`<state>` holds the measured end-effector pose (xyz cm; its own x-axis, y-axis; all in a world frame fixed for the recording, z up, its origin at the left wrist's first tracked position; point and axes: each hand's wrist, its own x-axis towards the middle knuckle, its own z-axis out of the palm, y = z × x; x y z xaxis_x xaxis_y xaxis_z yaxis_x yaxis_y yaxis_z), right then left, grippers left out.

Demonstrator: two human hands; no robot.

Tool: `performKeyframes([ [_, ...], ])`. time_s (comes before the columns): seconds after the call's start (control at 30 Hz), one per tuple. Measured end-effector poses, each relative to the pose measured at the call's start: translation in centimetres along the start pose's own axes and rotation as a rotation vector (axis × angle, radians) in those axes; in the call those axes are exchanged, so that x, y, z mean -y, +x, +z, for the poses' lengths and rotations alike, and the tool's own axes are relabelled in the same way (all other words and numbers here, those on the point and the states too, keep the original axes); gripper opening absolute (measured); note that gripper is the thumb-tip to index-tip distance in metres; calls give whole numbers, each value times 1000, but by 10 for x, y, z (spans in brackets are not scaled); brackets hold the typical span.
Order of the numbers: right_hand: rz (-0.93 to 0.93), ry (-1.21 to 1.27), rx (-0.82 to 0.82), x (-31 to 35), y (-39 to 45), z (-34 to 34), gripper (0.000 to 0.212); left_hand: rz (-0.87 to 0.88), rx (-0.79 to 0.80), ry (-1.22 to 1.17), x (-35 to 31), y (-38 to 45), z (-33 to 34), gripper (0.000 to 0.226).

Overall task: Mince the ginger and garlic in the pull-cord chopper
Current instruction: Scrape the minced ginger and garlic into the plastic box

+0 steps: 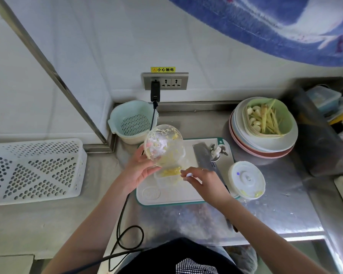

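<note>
My left hand [139, 169] grips the clear chopper bowl [163, 145] and holds it tilted, mouth down, above a small clear container [160, 181] on the cutting board [166, 197]. Yellow mince [170, 172] lies in the container, and more of it is smeared inside the bowl. My right hand [204, 180] pinches a small white tool [188, 175] whose tip is at the container's rim. The chopper's white lid [247, 179] rests to the right of the board. Its blade unit [217, 151] lies at the board's back right. A green bowl [285, 123] holds ginger strips and garlic cloves.
A cleaver [204, 155] lies on the board beside my right hand. The green bowl sits on a stack of plates [265, 147] at the back right. A pale colander [133, 119] stands at the back, and a white perforated basket [34, 171] at the left. A black cable [123, 224] trails from the wall socket.
</note>
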<state>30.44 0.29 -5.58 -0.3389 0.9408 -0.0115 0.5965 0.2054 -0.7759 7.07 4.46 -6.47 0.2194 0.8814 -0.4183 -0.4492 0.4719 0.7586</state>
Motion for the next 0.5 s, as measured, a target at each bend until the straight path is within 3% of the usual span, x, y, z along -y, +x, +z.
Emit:
performKeyframes([
  [0.1,7,-98,87,-6,-3,-2,13,1,-37,-20,5,2,1,74],
  [0.3,15,-153,221,-13,-26,-5,23,-7,-11,77,9,-1,2,86],
  [0.37,5,-119,146,-7,-27,-12,18,-21,6,94,11,-2,4,87],
  [0.5,-48,136,-169,21,-14,-25,12,-34,21,178,20,-3,7,87],
])
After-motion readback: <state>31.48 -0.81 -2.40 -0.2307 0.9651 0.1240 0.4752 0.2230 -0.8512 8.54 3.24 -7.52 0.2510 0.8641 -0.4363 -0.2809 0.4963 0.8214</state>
